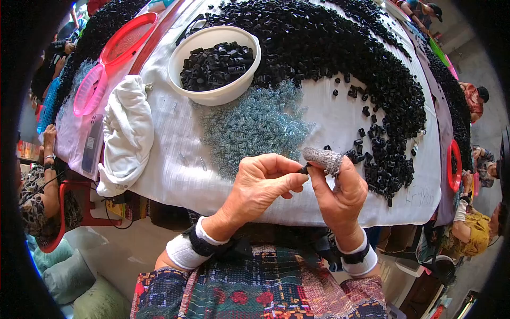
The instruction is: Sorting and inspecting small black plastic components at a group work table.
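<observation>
A small black plastic part is pinched between the thumb and fingertips of my left hand, just past the near edge of the table. My right hand meets it there, its thumb and index finger closed against the same part. A grey finger cover wraps the right index finger. Whether a spring is also between the fingertips is hidden. Beyond my hands lies a heap of small metal coil springs. Around the springs' far and right sides spreads a big pile of black plastic parts.
A white bowl holds more black parts. To its left lie a bunched white cloth, a phone, a pink basket and a red-rimmed sieve. Other people sit at tables on both sides.
</observation>
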Demonstrator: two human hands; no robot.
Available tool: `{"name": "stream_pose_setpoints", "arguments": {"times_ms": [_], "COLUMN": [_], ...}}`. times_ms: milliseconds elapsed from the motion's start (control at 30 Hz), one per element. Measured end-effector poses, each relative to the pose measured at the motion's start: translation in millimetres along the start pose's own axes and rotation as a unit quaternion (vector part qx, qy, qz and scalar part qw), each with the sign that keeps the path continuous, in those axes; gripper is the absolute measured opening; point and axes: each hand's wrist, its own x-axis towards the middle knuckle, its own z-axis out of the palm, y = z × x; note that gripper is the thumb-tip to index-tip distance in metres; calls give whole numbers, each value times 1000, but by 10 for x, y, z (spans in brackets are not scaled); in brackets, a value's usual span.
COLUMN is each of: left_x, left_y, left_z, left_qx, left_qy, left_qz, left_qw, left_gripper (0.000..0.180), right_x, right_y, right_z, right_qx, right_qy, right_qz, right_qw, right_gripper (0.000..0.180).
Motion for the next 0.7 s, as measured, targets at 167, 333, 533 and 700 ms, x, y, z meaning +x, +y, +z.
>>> {"name": "stream_pose_setpoints", "arguments": {"times_ms": [167, 333, 533, 700], "left_x": [5, 11, 18, 42], "left_y": [-41, -33, -20, 8], "left_z": [-15, -15, -13, -37], "left_qx": [-29, -34, -43, -15], "left_qy": [-6, -9, 9, 13], "left_qz": [2, -16, -51, -55], "left_qw": [1000, 999, 998, 998], "left_gripper": [19, 19, 14, 12], "right_x": [-5, -20, -36, 27], "right_y": [3, 8, -12, -27], "right_z": [0, -1, 1, -41], "right_qx": [-11, -14, -4, 30], "right_qy": [-13, -27, -44, -61], "right_qz": [-51, -55, -58, -65], "right_qw": [999, 998, 997, 996], "right_gripper": [23, 26, 29, 44]}}
